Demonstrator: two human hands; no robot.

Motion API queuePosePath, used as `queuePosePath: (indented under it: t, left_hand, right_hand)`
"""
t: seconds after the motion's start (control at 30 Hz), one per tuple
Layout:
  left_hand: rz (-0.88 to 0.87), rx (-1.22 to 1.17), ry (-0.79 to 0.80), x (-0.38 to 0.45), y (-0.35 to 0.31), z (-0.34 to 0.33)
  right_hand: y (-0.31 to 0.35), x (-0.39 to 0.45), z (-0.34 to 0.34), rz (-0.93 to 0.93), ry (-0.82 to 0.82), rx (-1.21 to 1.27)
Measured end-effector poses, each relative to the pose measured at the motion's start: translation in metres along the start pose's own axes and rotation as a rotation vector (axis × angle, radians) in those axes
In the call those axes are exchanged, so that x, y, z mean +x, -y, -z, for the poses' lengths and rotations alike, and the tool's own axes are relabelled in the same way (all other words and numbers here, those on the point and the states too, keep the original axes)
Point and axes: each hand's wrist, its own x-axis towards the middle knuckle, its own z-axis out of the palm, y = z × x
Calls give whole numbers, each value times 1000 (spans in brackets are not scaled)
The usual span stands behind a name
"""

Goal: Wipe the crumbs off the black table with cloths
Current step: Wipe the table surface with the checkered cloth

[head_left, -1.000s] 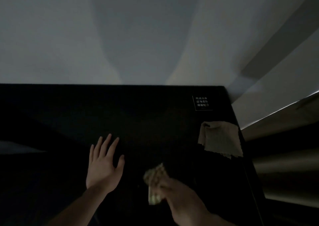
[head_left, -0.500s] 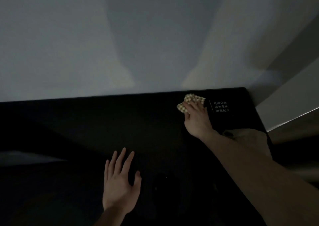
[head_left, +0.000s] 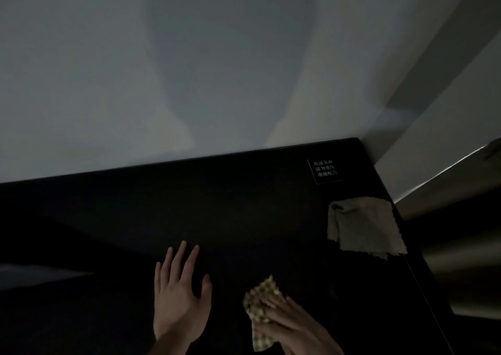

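Note:
The scene is dim. The black table [head_left: 244, 205] fills the lower half of the head view, its far edge against a pale wall. My left hand [head_left: 180, 297] lies flat on the table, fingers straight and spread. To its right, my right hand [head_left: 292, 325] presses a small checked cloth [head_left: 259, 308] onto the table near the front, fingers laid over it. A second, plain beige cloth [head_left: 363, 227] lies flat by the table's right edge. No crumbs can be made out in the dark.
A small label with white characters [head_left: 325, 170] sits near the table's far right corner. The pale wall [head_left: 217, 70] rises behind the table. Right of the table edge stands a light ledge [head_left: 447, 170] with dark space below.
My right hand has pulled the checked cloth back from the far edge near the label to the front of the table. The left hand stays flat on the table.

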Motion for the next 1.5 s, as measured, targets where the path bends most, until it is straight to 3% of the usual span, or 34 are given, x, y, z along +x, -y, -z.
queuePosePath:
  t: [0.1, 0.27, 0.33, 0.4, 0.5, 0.63, 0.83, 0.93, 1.07, 1.17, 1.27, 1.37, 1.5]
  left_hand:
    - [-6, -14, -11, -1, -1, 1]
    - [-12, -2, -8, -1, 2, 1]
    - [-9, -2, -12, -1, 1, 1]
    - [-15, -7, -19, -1, 1, 1]
    - [-18, -4, -22, -1, 2, 1]
    - [-28, -8, -27, -2, 1, 1]
    - [-37, 10, -19, -2, 2, 0]
    - [-48, 14, -27, -2, 5, 0]
    - [-39, 13, -23, -3, 3, 0]
    - [-32, 17, -35, -3, 2, 0]
    - [-31, 40, -37, -2, 3, 0]
    - [-32, 57, -43, -2, 3, -1]
    - [-31, 50, -51, -2, 3, -1]
  right_hand:
    - [-8, 23, 29, -290, -204, 368]
    - [-89, 112, 109, -402, -369, 372]
    - [-137, 139, 118, -566, -328, 261]
    - [-169, 149, 112, -724, -185, 147]
    - [-165, 145, 89, -813, -70, 44]
    - [-85, 104, 53, -793, -113, 1]
    - [35, -1, 32, -722, 38, 63]
    - [61, -34, 25, -677, 37, 127]
    - [46, -10, 42, -756, -46, 183]
    - [12, 43, 75, -734, -205, 373]
    - [-46, 99, 96, -752, -371, 337]
    - [-96, 124, 86, -822, -198, 250]
    - [-83, 95, 56, -675, -149, 93]
